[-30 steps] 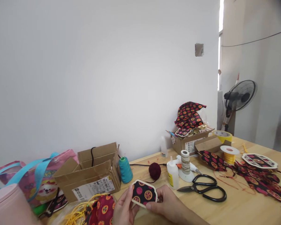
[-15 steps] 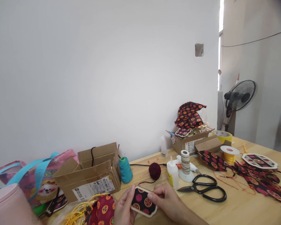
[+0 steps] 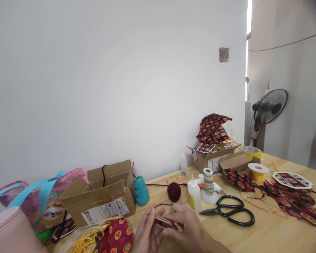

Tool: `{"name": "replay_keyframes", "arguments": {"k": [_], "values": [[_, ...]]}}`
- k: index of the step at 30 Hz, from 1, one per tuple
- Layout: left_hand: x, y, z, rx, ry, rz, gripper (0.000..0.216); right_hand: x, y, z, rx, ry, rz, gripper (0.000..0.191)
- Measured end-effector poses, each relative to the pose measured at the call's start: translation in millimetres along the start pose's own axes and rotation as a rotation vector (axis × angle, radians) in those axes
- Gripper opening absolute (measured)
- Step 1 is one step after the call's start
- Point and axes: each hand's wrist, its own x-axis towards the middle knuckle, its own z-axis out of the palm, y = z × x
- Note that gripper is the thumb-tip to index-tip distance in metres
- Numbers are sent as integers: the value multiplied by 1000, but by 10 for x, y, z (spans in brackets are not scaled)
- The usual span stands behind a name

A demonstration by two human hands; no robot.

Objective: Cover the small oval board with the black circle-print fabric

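Between both hands is a small fabric-covered panel (image 3: 163, 222) with a pale edge, now seen nearly edge-on. My left hand (image 3: 147, 230) grips its left end, thumb on top. My right hand (image 3: 183, 225) pinches the right end between thumb and fingers. Just beyond the hands lies a dark red yarn ball (image 3: 174, 192), its loose strand running toward them. A white glue bottle (image 3: 194, 196) stands to the right of it. Black-handled scissors (image 3: 231, 210) rest on the wooden table, right of my right hand. Red patterned fabric (image 3: 117, 235) lies left of my left hand.
A cardboard box (image 3: 105, 196) and a teal thread cone (image 3: 141, 191) stand at left, near a pink lidded container (image 3: 13, 230). At the back right, another box (image 3: 213, 161) holds patterned fabric. A yellow cord spool (image 3: 258, 175) and a glue gun (image 3: 219, 190) are at right.
The panel has been tilted from showing its patterned face to nearly edge-on. My right hand has shifted left, closer to my left hand.
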Motion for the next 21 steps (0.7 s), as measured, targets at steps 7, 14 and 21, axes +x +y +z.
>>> {"name": "replay_keyframes", "arguments": {"k": [7, 14, 21], "values": [[2, 46, -25, -27, -53, 22, 43, -10, 56, 23, 137, -33, 92, 27], [80, -11, -70, -61, -45, 68, 48, -6, 112, 127, 589, -90, 133, 32], [78, -14, -72, -126, -100, 92, 43, 8, 148, 134, 632, -47, 194, 37]]}}
